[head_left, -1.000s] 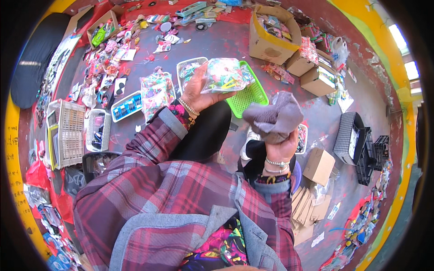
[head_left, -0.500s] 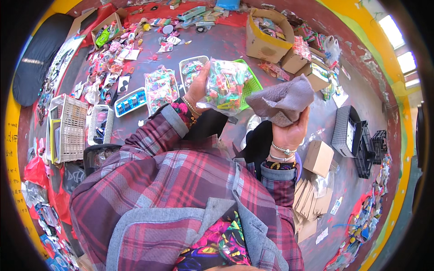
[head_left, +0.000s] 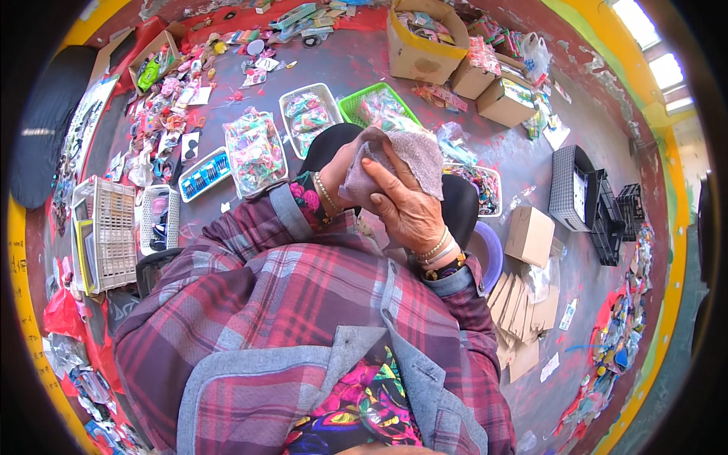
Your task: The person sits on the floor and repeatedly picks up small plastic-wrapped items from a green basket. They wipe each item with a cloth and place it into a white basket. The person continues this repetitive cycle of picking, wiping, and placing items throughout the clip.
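Note:
A greyish-mauve cloth point(head_left: 419, 155) is bunched between my two hands in front of my body. My right hand point(head_left: 413, 216) grips it from the near right side, its fingers bent over the fabric. My left hand point(head_left: 338, 173) comes in from the left, with its fingers hidden beneath the cloth. Just beyond them stands a green basket point(head_left: 356, 98), where a clear bag of colourful small items point(head_left: 383, 114) lies. Left of that is a white basket point(head_left: 284, 114) of similar bags, and beside it a tray heaped with bagged colourful items point(head_left: 256, 152).
A blue-and-white tray point(head_left: 203, 176) and a small white basket point(head_left: 168, 220) stand at left, near a beige crate point(head_left: 114, 227). At right are a purple basin point(head_left: 489, 250), a cardboard box point(head_left: 529, 236), flattened cardboard point(head_left: 523, 311) and dark crates point(head_left: 576, 189). A large carton point(head_left: 425, 64) stands at the back.
The clear bag has left my left hand, and a bag now lies in the green basket. My right hand has brought the cloth left, onto my left hand. The view has shifted slightly.

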{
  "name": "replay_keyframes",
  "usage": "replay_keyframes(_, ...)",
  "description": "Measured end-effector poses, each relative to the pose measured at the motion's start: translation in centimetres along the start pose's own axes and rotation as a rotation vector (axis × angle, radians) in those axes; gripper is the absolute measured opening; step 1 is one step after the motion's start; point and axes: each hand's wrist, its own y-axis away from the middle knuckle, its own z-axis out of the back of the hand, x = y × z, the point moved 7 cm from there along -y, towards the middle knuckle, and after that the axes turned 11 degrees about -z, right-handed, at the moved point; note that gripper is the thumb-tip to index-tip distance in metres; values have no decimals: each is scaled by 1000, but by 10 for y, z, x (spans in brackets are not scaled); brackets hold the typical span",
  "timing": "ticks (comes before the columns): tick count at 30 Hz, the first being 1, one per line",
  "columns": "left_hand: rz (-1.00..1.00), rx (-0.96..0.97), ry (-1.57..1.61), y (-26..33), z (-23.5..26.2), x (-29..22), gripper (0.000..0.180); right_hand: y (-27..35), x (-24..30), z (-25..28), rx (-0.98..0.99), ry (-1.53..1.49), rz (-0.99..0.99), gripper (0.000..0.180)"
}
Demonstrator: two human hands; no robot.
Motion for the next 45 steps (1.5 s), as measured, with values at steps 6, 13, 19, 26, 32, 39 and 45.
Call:
replay_keyframes(6,18,90,17,25,-18,-4,33,-12,5,8,-44,69,-51,37)
replay_keyframes(13,-171,46,-1331,-5,43,-14,40,-35,-17,25,-249,-41,-121,33)
replay_keyframes(19,-236,40,-1040,-5,45,-7,41,-47,-61,21,-144,-184,9,27)
replay_keyframes(26,-10,10,-73,1,3,-5,45,8,-167,-48,-37,-1451,-543,28)
replay_keyframes(32,-218,-31,7,-5,-20,-18,47,11,-94,-83,-113,-2194,-709,48)
replay_keyframes(39,-1016,-52,-1415,6,-51,-52,45,-5,-65,-37,-196,-2275,-504,44)
replay_keyframes(45,-649,139,-1007,-2,-68,-24,57,3,-80,-29,-331,-2036,-594,43)
